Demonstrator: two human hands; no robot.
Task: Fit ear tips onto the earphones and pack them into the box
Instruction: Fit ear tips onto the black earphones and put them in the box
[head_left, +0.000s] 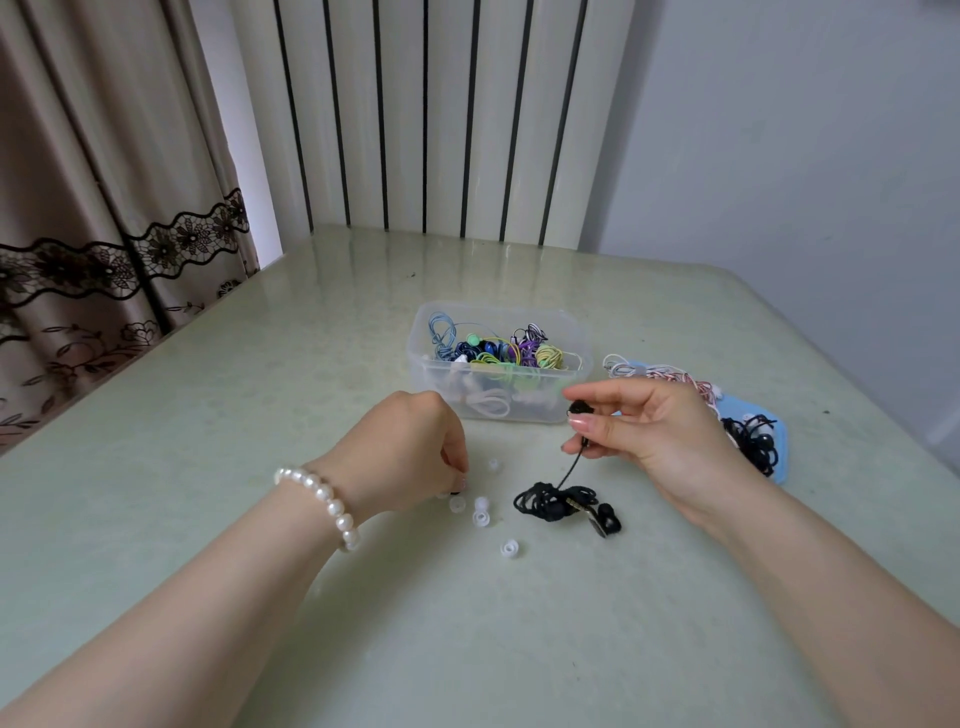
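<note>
My right hand (644, 426) pinches a black earbud (581, 407) between thumb and forefinger, held above the table. Its cable hangs down to a coiled black earphone bundle (563, 503) lying on the table, with the second earbud (609, 522) at its right end. My left hand (410, 452), with a pearl bracelet on the wrist, reaches down with curled fingers to the table and pinches a small dark ear tip (458, 484). Several white ear tips (480, 512) lie scattered just right of it. The clear plastic box (431, 364) holds several coloured coiled earphones.
A blue lid (782, 447) right of the box carries black and pink-white earphone bundles (753, 439). The pale green table (260, 395) ends at a curtain on the left and a ribbed white panel behind.
</note>
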